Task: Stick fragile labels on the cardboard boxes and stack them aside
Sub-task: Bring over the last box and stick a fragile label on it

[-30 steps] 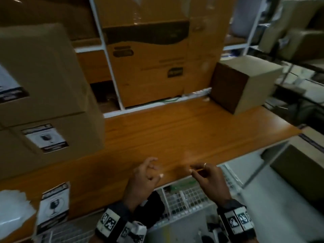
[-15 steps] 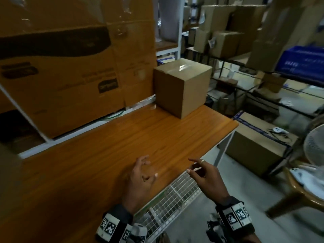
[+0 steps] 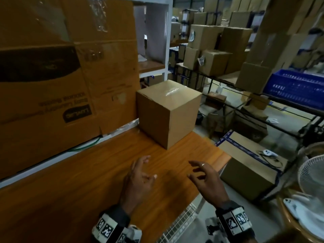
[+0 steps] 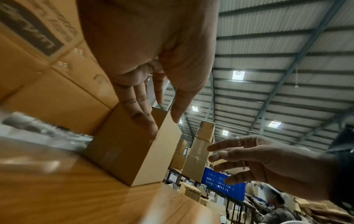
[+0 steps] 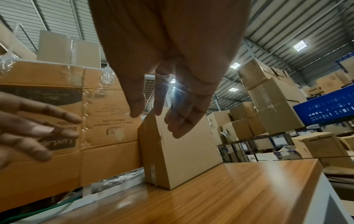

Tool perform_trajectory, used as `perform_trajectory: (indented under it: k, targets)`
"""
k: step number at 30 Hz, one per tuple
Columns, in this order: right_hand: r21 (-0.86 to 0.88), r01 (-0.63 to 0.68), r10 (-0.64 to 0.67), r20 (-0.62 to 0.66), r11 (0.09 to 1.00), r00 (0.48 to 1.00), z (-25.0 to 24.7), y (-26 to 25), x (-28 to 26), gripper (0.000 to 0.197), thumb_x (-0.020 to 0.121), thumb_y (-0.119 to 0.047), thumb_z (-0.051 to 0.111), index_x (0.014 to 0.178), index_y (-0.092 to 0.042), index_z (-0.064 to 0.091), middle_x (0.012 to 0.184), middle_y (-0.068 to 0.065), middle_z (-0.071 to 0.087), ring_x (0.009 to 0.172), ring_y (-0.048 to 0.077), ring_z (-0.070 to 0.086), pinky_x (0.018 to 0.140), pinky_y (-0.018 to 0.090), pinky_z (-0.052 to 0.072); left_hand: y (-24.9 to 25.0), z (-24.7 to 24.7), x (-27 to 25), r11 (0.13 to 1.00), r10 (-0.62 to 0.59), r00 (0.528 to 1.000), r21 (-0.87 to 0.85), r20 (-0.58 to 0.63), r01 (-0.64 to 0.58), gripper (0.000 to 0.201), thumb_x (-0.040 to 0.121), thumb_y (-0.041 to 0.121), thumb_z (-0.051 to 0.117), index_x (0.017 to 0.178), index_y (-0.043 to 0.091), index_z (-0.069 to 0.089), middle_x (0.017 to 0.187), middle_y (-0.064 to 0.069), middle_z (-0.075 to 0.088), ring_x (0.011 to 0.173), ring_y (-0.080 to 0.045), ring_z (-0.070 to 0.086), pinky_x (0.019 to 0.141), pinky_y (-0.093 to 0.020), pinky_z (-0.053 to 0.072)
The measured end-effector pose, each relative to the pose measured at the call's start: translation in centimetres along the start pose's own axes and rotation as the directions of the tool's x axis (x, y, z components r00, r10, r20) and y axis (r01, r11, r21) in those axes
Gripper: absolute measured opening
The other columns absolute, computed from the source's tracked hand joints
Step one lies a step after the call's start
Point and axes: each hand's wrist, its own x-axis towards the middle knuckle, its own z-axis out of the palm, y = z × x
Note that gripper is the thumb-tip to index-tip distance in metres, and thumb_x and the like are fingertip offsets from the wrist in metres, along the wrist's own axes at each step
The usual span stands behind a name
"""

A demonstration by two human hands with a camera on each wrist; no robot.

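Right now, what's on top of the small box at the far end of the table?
Nothing stands on the small box: the head view shows a bare top with glossy clear tape along its seam. No label shows on the top or the two near sides. Its far sides and inside are hidden. Both hands are short of it, empty.

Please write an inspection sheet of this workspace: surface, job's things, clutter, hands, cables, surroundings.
Surface: wooden table, bare in front of the hands.
Job's things: one plain box at the table's far right corner, top taped, no label on the faces seen. No labels in view.
Clutter: nothing seen on the table.
Hands: left hand and right hand both open and empty, reaching toward the box, not touching it.
Cables: green cable under the big carton behind the table.
Surroundings: racks of boxes, blue crate, a fan at right.
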Motion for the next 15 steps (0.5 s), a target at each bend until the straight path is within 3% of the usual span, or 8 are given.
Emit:
perform_trajectory:
  k: [4, 7, 11, 15]
  targets:
    - [0.015, 0.027, -0.027, -0.030, 1.000, 0.999, -1.4, 1.5, 3.8, 0.050, 0.092, -0.026, 0.074, 0.138, -0.034, 0.056, 0.131, -0.016, 0.053, 0.116, -0.002, 0.055, 0.089, 0.027, 0.058, 3.7, 1.8, 6.0, 0.988, 0.087, 0.995, 0.130, -0.052, -0.080, 0.070, 0.083, 0.026, 0.080, 0.137, 0.048, 0.041, 0.152, 0.011, 0.028, 0.120, -0.008, 0.052, 0.077, -0.032, 0.063]
    - [0.024, 0.063, -0.062, -0.030, 0.998, 0.998, -2.8, 3.0, 6.6, 0.050, 0.092, -0.028, 0.074, 0.138, -0.034, 0.055, 0.132, -0.016, 0.051, 0.116, -0.002, 0.054, 0.089, 0.026, 0.058, 6.6, 3.8, 10.7, 0.967, 0.125, 0.983, 0.240, -0.138, -0.089, 0.076, 0.081, 0.033, 0.082, 0.144, 0.040, 0.042, 0.160, 0.008, 0.016, 0.133, -0.009, 0.033, 0.093, -0.028, 0.053]
    - [0.057, 0.097, -0.096, -0.018, 0.994, 0.995, -5.1, 5.5, 10.1, 0.048, 0.092, -0.029, 0.074, 0.137, -0.034, 0.057, 0.127, -0.018, 0.051, 0.115, -0.001, 0.054, 0.087, 0.025, 0.057, 9.2, 6.8, 17.3, 0.948, 0.163, 0.968, 0.302, -0.191, -0.100, 0.083, 0.077, 0.041, 0.085, 0.146, 0.039, 0.040, 0.165, 0.001, 0.008, 0.147, -0.026, 0.025, 0.110, -0.045, 0.045]
    - [0.083, 0.114, -0.114, -0.003, 0.990, 0.993, -7.4, 7.1, 13.7, 0.045, 0.091, -0.031, 0.075, 0.131, -0.041, 0.057, 0.124, -0.016, 0.055, 0.106, 0.000, 0.059, 0.079, 0.020, 0.057, 9.3, 8.3, 22.0, 0.904, 0.092, 0.976, 0.427, -0.196, 0.000, 0.083, 0.078, 0.059, 0.077, 0.148, 0.037, 0.038, 0.165, -0.005, 0.008, 0.145, -0.033, 0.029, 0.109, -0.053, 0.045]
